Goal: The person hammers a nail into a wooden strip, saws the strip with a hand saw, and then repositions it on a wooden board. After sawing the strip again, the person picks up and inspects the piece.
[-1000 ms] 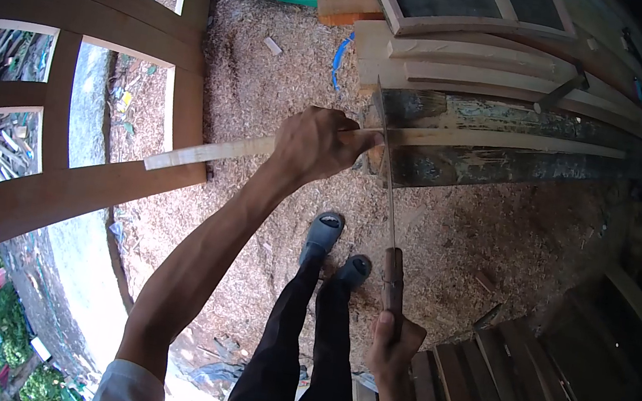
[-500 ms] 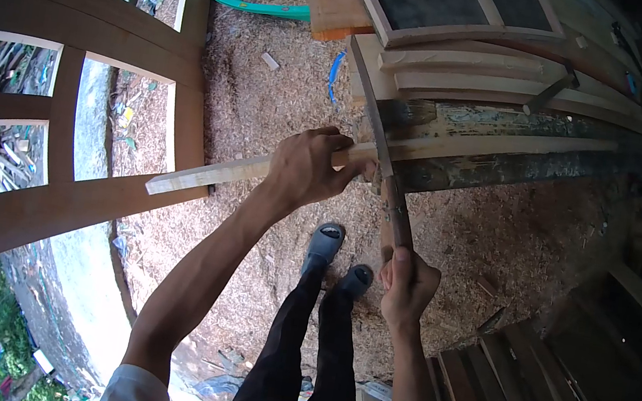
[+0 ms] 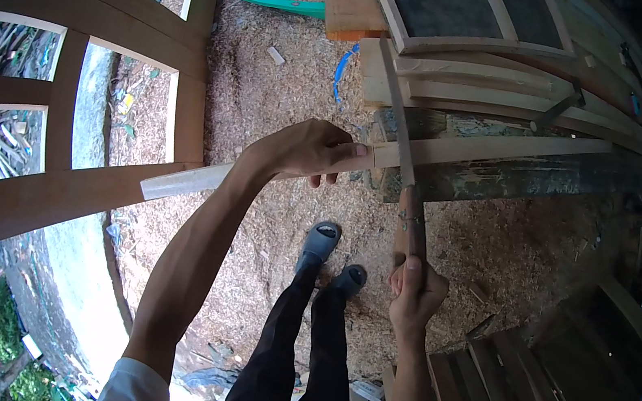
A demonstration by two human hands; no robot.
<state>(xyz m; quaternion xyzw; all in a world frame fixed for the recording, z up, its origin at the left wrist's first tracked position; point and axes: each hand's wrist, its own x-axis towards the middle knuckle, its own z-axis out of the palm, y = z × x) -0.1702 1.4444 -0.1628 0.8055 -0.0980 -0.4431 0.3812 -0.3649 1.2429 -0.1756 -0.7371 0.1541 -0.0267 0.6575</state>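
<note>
A long pale wooden strip (image 3: 500, 149) lies across the dark, weathered beams of a bench (image 3: 529, 180) and juts out past its end to the left. My left hand (image 3: 302, 150) wraps over the jutting part, thumb stretched along the wood toward the bench end. In my right hand (image 3: 416, 294) is a handsaw, its wooden handle (image 3: 414, 228) closed in the fist. The saw blade (image 3: 397, 100) crosses over the strip just beyond my left thumb, at the bench end, its tip pointing away from me.
Framed dark panels (image 3: 438, 8) and more strips (image 3: 478, 76) rest on the bench's far side. A wooden frame with openings (image 3: 64, 99) stands left. Behind are a green plastic piece (image 3: 271, 1) and a blue strap (image 3: 342, 72) on the shavings-covered ground. Planks (image 3: 492, 380) lie lower right.
My left hand has turned over the strip, its thumb now lying along the wood. The saw has shifted slightly right and its handle shows wider. The view has moved a little.
</note>
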